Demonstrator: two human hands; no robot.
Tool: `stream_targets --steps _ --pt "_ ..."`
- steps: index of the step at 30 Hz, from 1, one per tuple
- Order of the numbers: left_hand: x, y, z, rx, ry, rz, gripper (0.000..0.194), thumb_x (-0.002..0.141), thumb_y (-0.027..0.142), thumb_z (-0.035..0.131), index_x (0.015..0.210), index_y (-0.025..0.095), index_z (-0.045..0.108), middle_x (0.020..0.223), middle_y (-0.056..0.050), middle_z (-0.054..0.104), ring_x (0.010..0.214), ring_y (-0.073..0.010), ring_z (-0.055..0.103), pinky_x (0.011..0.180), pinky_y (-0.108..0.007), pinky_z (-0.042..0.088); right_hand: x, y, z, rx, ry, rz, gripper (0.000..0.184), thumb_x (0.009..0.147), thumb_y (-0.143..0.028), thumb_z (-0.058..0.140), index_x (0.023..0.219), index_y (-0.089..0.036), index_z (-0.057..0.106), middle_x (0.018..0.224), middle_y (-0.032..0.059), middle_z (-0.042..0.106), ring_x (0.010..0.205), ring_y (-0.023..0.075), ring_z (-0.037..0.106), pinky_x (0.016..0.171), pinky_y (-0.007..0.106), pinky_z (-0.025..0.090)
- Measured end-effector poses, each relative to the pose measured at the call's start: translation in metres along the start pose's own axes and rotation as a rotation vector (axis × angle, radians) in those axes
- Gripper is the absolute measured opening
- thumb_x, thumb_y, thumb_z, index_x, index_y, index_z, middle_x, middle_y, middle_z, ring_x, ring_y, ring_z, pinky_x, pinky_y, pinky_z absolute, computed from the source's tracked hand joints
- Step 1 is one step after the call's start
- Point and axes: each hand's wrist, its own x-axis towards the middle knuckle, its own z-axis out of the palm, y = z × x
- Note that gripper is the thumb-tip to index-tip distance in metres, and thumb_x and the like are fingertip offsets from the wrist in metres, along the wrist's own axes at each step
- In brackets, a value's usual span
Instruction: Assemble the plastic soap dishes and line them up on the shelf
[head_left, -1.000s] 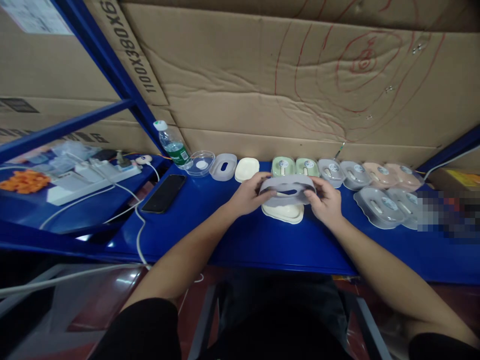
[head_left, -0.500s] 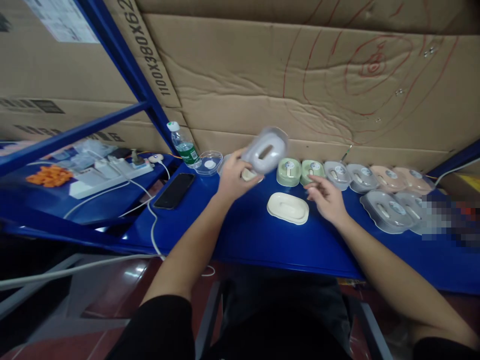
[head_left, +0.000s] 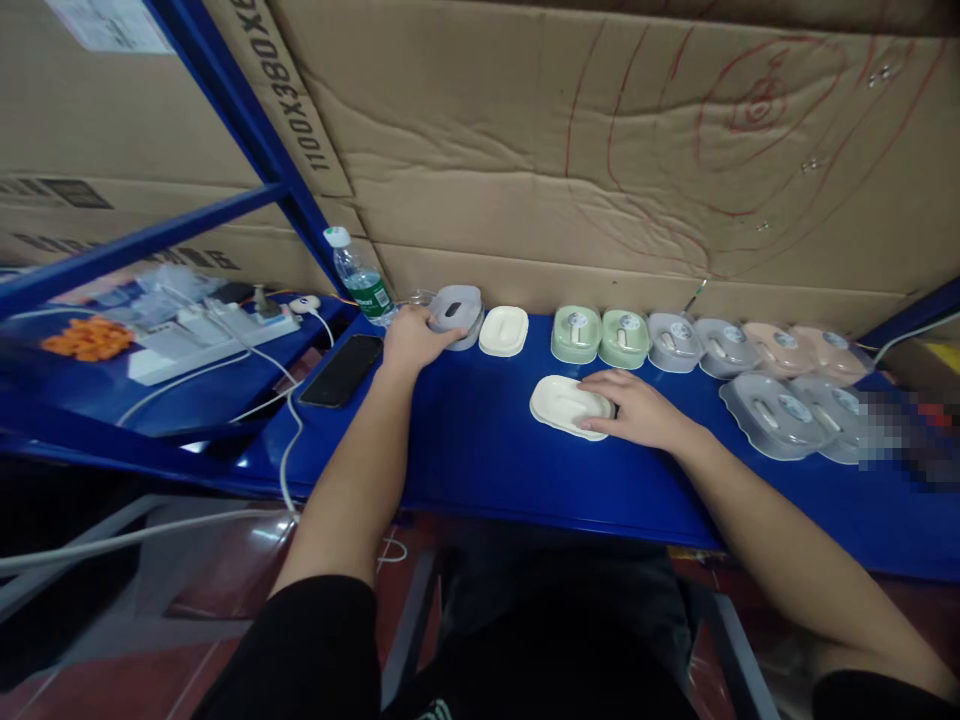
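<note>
My left hand (head_left: 414, 338) is closed around the near left side of a grey oval-slotted box (head_left: 459, 308) at the back left of the table. Just right of that box lies a small cream dish (head_left: 504, 330). My right hand (head_left: 631, 407) grips the right end of a longer cream lid-like tray (head_left: 559, 398) with a raised oval in its middle; the tray lies flat on the blue table, and the fingers cover its right end.
Two green boxes (head_left: 576, 335) with clear covers stand at the back, followed by grey ones (head_left: 673, 340) and peach ones (head_left: 776, 347). More grey boxes (head_left: 772, 412) sit in front at right. A water bottle (head_left: 362, 280), phone (head_left: 343, 370) and white cable (head_left: 289, 440) are at left.
My left hand has carried the grey box left and down to the table beside the bottle. The small cream dish now lies uncovered by that hand. My right hand has come onto the cream tray.
</note>
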Motion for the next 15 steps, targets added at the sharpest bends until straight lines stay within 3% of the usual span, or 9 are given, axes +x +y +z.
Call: stream_targets --steps 7,15 --pt "-0.003 0.003 0.008 -0.009 -0.003 0.042 0.046 0.074 0.059 0.088 0.081 0.019 0.066 0.11 -0.017 0.072 0.111 -0.0382 0.07 0.099 -0.049 0.057 -0.001 0.001 0.003 0.011 -0.028 -0.001 0.06 0.095 -0.059 0.076 0.145 -0.026 0.07 0.142 0.0146 0.071 0.13 0.0366 0.07 0.112 0.059 0.058" --pt "-0.002 0.0 0.017 -0.021 0.037 0.074 0.043 0.072 0.053 0.093 0.079 0.021 0.066 0.116 -0.019 0.072 0.115 -0.0394 0.07 0.105 -0.054 0.056 0.001 -0.004 -0.002 0.018 -0.072 0.017 0.088 0.083 -0.067 0.086 0.155 -0.024 0.059 0.148 0.0175 0.068 0.135 0.041 0.067 0.113 0.063 0.057"
